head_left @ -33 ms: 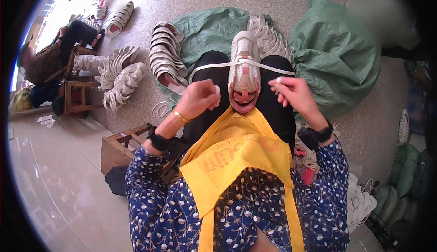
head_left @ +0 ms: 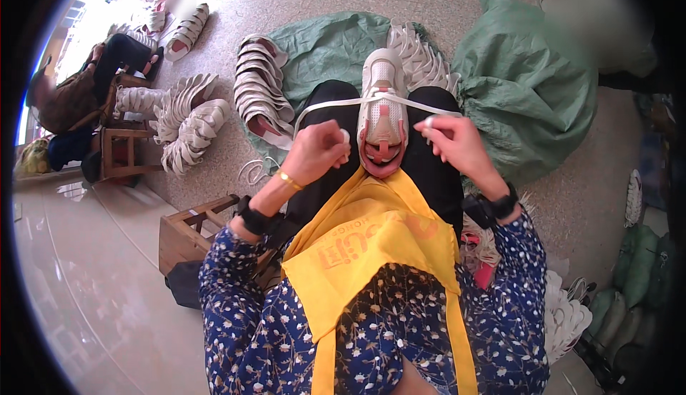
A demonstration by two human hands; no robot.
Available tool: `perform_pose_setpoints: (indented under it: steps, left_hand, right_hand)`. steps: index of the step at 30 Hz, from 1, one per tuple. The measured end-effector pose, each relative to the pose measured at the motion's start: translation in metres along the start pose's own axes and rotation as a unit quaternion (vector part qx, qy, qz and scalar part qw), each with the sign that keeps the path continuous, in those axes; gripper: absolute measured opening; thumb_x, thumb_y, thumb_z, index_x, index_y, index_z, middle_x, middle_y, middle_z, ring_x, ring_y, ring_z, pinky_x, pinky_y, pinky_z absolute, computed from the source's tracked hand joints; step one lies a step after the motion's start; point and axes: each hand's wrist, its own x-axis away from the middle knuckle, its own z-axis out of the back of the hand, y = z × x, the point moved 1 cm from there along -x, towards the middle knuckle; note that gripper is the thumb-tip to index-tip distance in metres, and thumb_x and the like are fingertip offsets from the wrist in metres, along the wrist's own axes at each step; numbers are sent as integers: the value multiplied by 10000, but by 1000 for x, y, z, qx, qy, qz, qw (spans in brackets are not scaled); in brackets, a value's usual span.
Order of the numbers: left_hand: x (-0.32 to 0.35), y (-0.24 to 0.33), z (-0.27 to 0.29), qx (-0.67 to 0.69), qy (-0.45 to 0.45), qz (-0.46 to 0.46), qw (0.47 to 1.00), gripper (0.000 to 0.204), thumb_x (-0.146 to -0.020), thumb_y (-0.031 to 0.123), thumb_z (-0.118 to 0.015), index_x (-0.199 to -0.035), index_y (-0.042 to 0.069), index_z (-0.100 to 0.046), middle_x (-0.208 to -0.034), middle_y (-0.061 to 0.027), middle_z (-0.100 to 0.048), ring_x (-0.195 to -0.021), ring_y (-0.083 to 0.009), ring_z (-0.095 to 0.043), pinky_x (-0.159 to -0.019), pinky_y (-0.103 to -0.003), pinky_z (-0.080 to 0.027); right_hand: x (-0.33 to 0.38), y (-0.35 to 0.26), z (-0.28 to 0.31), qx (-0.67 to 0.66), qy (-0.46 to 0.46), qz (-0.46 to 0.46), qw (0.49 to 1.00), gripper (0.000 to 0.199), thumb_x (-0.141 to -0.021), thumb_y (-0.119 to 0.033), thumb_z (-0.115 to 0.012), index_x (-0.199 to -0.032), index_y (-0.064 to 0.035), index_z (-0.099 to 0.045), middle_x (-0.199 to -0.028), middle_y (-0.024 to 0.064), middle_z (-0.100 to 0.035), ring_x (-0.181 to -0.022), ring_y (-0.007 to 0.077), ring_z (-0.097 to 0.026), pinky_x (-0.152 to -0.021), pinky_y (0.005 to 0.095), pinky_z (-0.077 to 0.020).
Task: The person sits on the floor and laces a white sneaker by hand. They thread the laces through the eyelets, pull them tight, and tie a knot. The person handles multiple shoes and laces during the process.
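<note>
A pale shoe upper (head_left: 382, 113) with pink trim stands between my black-clad knees, its heel opening toward me. A flat white shoelace (head_left: 330, 103) crosses its front and runs out to both sides. My left hand (head_left: 319, 151), left of the heel, is closed, and the lace's left part runs down behind it. My right hand (head_left: 451, 140), right of the heel, has thumb and forefinger pinched; the lace's right part reaches it. Both hands appear closed on the lace, though their grips are partly hidden. White coverings show on some fingertips. A yellow apron (head_left: 371, 241) lies over my lap.
Stacked pale shoe uppers (head_left: 263, 88) stand ahead on a green sheet (head_left: 325, 41), with more (head_left: 199, 134) to the left. A big green sack (head_left: 525, 102) is at right. Wooden stools (head_left: 179, 241) stand at left; a seated person (head_left: 75, 98) is farther off.
My right hand has moved slightly left, toward the shoe. My left hand has shifted a little to the right. The shoe stays in place.
</note>
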Motion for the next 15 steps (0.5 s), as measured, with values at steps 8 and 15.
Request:
perform_pose_setpoints:
  steps: [8,15]
  left_hand:
    - [-59,14,-13,-265,195,-188,925,136,-879,59,-712,-870,-23,-603,-766,-129,-716,-691,-201,-712,-644,-316,-542]
    - [-71,13,-14,-202,192,-149,949,111,-897,57,-700,-906,-23,-622,-891,-110,-769,-782,-156,-737,-711,-287,-573]
  right_hand:
    - [-59,-4,-21,226,145,192,944,160,-909,-54,-666,-1031,1,-755,-902,138,-694,-790,299,-688,-721,369,-551]
    - [-65,9,-20,-43,135,88,986,164,-950,-28,-669,-1080,25,-755,-947,41,-747,-798,85,-692,-706,240,-603]
